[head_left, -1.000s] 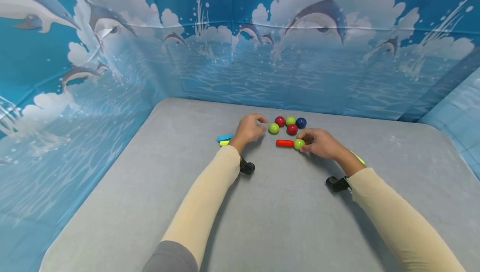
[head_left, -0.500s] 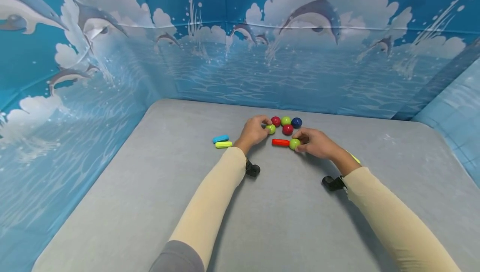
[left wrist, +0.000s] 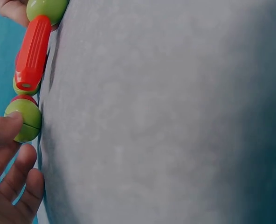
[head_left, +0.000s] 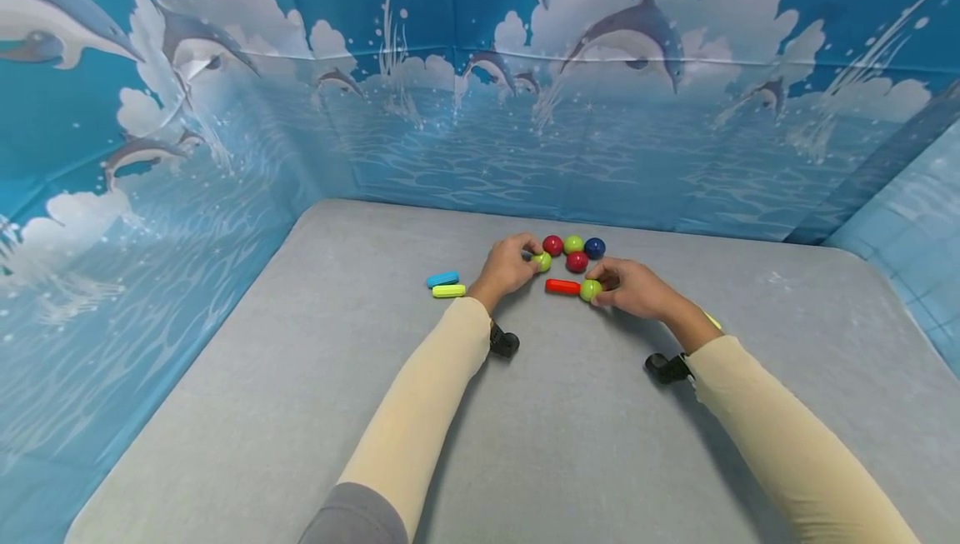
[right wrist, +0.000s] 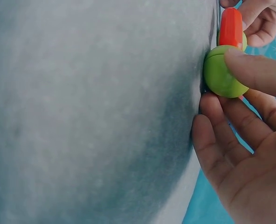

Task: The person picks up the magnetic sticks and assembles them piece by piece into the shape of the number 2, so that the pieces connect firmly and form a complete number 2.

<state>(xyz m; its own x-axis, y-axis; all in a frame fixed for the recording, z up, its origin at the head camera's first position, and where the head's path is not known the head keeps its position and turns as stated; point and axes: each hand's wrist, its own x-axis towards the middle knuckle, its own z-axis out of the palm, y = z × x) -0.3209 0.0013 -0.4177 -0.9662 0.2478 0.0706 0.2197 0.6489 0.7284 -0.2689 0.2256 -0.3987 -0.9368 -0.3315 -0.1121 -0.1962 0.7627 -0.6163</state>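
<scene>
Grey tabletop [head_left: 570,427]: items sit toward its far side. Right hand [head_left: 633,287]: thumb and fingers pinch the near green ball [head_left: 590,291]. Left hand [head_left: 510,266]: thumb and fingers narrowed, holding the far green ball [head_left: 543,262]. Red ridged rod [head_left: 562,286]: lies between the hands, long axis crosswise; right end meets the near green ball, left end free. The far green ball stands just beyond that free end, apart. Right hand judged nearer the rod.
</scene>
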